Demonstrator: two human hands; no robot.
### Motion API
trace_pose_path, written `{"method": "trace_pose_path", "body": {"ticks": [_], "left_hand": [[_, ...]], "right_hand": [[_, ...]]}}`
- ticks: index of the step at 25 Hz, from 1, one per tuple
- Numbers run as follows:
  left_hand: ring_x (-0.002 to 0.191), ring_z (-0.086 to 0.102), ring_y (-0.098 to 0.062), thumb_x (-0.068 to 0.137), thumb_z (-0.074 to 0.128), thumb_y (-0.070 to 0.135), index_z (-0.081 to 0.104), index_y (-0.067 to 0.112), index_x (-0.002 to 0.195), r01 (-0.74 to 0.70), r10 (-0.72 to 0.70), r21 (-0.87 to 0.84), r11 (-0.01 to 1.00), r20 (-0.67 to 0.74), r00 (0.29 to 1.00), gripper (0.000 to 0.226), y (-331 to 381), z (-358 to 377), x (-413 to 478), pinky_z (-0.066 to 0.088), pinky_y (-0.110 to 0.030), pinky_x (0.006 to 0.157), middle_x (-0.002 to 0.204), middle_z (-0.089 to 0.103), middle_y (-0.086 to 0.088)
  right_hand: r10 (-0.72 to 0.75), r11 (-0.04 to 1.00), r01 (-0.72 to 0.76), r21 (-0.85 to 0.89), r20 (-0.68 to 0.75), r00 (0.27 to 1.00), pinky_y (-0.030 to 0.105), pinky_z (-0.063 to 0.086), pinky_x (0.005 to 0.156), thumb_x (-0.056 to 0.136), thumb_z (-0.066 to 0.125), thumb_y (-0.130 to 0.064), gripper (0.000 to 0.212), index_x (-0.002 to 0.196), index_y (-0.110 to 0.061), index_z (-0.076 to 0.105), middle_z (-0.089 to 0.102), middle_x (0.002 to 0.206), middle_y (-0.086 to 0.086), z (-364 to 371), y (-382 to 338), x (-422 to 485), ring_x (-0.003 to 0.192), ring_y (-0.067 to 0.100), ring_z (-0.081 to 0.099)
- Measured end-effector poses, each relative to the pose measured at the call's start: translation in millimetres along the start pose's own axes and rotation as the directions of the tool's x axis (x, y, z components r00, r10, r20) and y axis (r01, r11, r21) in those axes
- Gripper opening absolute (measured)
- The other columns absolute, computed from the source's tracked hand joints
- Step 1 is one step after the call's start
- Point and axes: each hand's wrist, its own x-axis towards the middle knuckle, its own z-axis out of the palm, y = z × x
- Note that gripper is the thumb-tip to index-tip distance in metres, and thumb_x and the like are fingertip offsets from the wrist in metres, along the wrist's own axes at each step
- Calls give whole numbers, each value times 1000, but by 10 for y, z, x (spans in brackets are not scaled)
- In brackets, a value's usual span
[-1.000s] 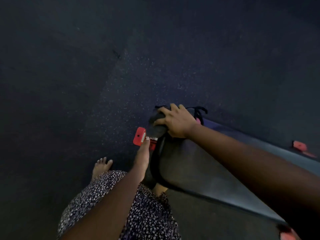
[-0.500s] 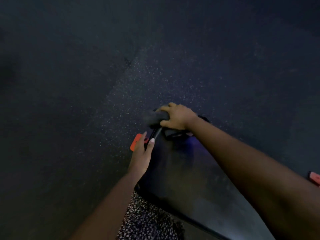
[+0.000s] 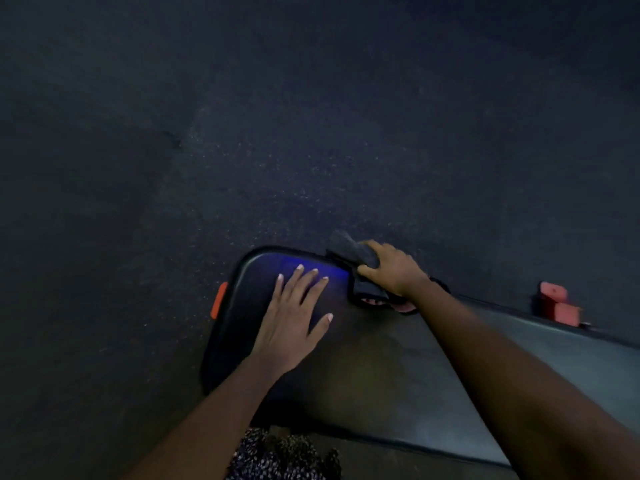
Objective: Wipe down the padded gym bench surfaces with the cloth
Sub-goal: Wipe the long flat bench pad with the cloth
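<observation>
Dim speckled floor (image 3: pixel 242 150) | left hand (image 3: pixel 289 320) flat, fingers spread on bench pad (image 3: pixel 381 368) | right hand (image 3: pixel 394 271) grips cloth (image 3: pixel 349 251) at pad's far edge | risk: cloth may snag the hinge gap.

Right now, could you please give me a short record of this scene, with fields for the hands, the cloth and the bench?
left hand: flat, fingers spread, resting on the bench pad
right hand: grips the cloth at the pad's far edge
cloth state: dark, bunched, sticking out beyond the fingers
bench pad state: dark, runs off to the right
frame parts: orange cap at the pad's left side; red bracket beyond its far edge
floor: dark, speckled
</observation>
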Motion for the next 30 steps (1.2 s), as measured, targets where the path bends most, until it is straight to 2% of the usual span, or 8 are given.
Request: {"method": "trace_pose_path", "body": {"ticks": [6, 8, 10, 14, 18, 21, 25, 30], "left_hand": [[142, -13, -11, 82, 5, 56, 12, 25, 147, -171, 157, 81, 982, 155, 975, 72, 792, 543, 198, -21, -34, 111, 157, 10, 3], [142, -8, -13, 85, 11, 54, 20, 23, 146, -212, 193, 120, 970, 156, 969, 69, 1082, 778, 269, -16, -36, 112, 156, 18, 1], [142, 4, -18, 89, 21, 52, 30, 21, 143, -200, 183, 159, 967, 114, 976, 63, 1433, 999, 356, -7, -40, 113, 152, 30, -2], [144, -4, -19, 89, 16, 54, 20, 23, 146, -149, 140, 167, 975, 61, 988, 65, 2199, 1464, 521, -14, -39, 113, 156, 17, -2], [143, 15, -23, 91, 26, 50, 30, 20, 142, -120, 109, 242, 963, 57, 992, 59, 2806, 1924, 612, 1, -43, 113, 150, 34, -5], [142, 13, -24, 91, 27, 48, 25, 21, 144, -90, 99, 320, 943, -9, 995, 60, 2888, 2179, 609, 5, -46, 114, 153, 25, -5], [143, 14, -28, 89, 30, 47, 23, 19, 145, -98, 122, 366, 925, -42, 992, 63, 2861, 2250, 604, 10, -52, 113, 154, 19, -6], [142, 17, -29, 86, 33, 46, 29, 17, 143, -96, 123, 366, 926, -51, 991, 64, 2868, 2269, 633, 13, -54, 113, 152, 26, -9]], "right_hand": [[80, 996, -85, -27, -142, 987, 44, 38, 96, 88, 47, -52, 61, 142, -31, 28, 43, 136, 7, 62, 975, -371, 123, 31, 43], [84, 996, -87, -12, -160, 983, 43, 37, 97, 88, 46, -52, 61, 142, -31, 29, 43, 137, 7, 52, 1325, -448, 124, 30, 43], [78, 997, -81, -13, -167, 983, 43, 37, 97, 88, 46, -53, 61, 142, -31, 29, 43, 137, 6, 48, 1701, -510, 124, 29, 43], [37, 999, -41, -20, -173, 984, 43, 36, 98, 88, 45, -54, 61, 143, -31, 28, 43, 138, 5, 8, 2408, -660, 124, 28, 44], [20, 1000, -21, -6, -156, 988, 43, 37, 97, 89, 45, -53, 59, 142, -33, 28, 44, 136, 5, -65, 3152, -835, 123, 28, 45], [16, 1000, -14, 18, -133, 991, 43, 39, 97, 88, 47, -51, 57, 141, -33, 30, 47, 132, 5, -101, 3676, -924, 121, 28, 46], [8, 997, 3, 73, -140, 990, 42, 42, 94, 87, 49, -49, 55, 138, -37, 32, 51, 130, 5, -160, 3855, -924, 117, 28, 50], [-137, 989, 141, 31, -104, 985, 47, 35, 101, 86, 46, -59, 65, 142, -46, 17, 42, 143, 6, -131, 3293, -740, 125, 32, 44]]}}
